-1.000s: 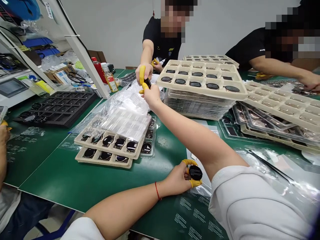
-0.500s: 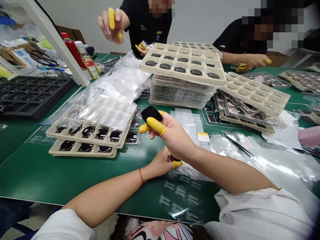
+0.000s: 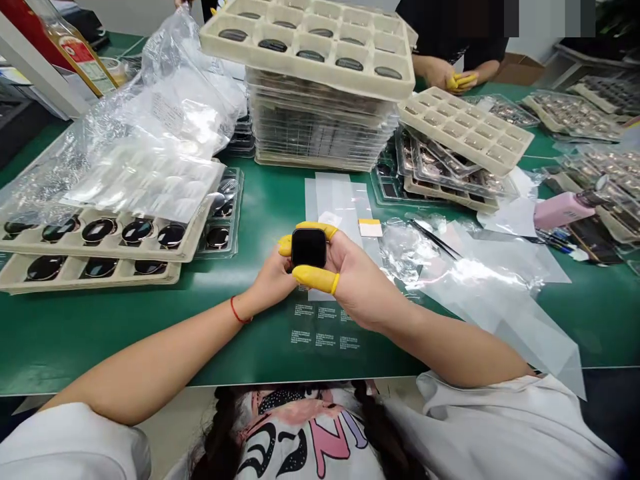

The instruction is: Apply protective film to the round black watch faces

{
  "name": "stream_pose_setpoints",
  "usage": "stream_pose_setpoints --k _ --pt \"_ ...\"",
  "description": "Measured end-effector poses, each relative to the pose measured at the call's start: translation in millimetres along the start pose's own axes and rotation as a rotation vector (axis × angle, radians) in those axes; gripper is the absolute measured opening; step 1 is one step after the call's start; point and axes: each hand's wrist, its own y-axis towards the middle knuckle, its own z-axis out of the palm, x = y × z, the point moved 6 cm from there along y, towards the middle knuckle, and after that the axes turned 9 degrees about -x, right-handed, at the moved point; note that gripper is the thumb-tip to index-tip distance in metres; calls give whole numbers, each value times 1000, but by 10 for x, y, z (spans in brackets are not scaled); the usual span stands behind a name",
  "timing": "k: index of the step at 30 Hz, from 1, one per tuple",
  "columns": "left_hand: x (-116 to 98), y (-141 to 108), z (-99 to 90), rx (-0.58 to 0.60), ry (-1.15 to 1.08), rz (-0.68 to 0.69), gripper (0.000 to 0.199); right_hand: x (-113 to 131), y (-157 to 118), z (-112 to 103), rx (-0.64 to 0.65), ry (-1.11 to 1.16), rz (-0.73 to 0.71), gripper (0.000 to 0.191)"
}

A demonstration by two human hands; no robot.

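Observation:
A square smartwatch [image 3: 309, 248] with a black screen, rounded corners and a thin metal rim faces me above the green table; no strap shows. My right hand [image 3: 357, 280] grips it between thumb and fingers, which wear yellow finger cots. Close against its left side is my left hand [image 3: 275, 275], with a red string at the wrist and a yellow cot on one fingertip. The fingers of that hand are curled and partly hidden behind the watch, so what they hold cannot be made out. Below lies a clear film sheet [image 3: 317, 340] printed with white text.
Trays of round watches [image 3: 100, 231] lie at left beneath plastic wrap [image 3: 170, 107]. A tall tray stack [image 3: 320, 127] stands ahead. At right are more trays [image 3: 467, 130], black tweezers [image 3: 435, 239], plastic sheets [image 3: 500, 293] and a pink bottle [image 3: 565, 210]. A co-worker's hands [image 3: 457, 79] are across the table.
My hands have come together: the left hand has risen to the watch, and the watch has turned its screen toward me. The view has tilted down and shifted. A round dark item earlier at my left hand is now out of sight.

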Motion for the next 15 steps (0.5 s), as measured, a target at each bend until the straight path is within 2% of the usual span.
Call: stream_pose_setpoints --k 2,5,8,11,13,15 --pt "2 11 -62 -79 29 22 32 -6 -67 -28 38 -9 -25 49" --pt "-12 32 -105 -111 148 105 38 -22 -135 -58 62 -20 -35 48" --pt "-13 66 -88 -41 240 131 38 -46 -172 -64 78 -7 4 53" --pt "62 94 -51 52 299 31 34 -63 -195 -67 88 4 50 58" --pt "122 101 -45 74 323 -20 26 -71 -205 -74 92 -6 68 57" --pt "143 102 -47 76 321 7 20 -78 -206 -82 92 -20 78 52"
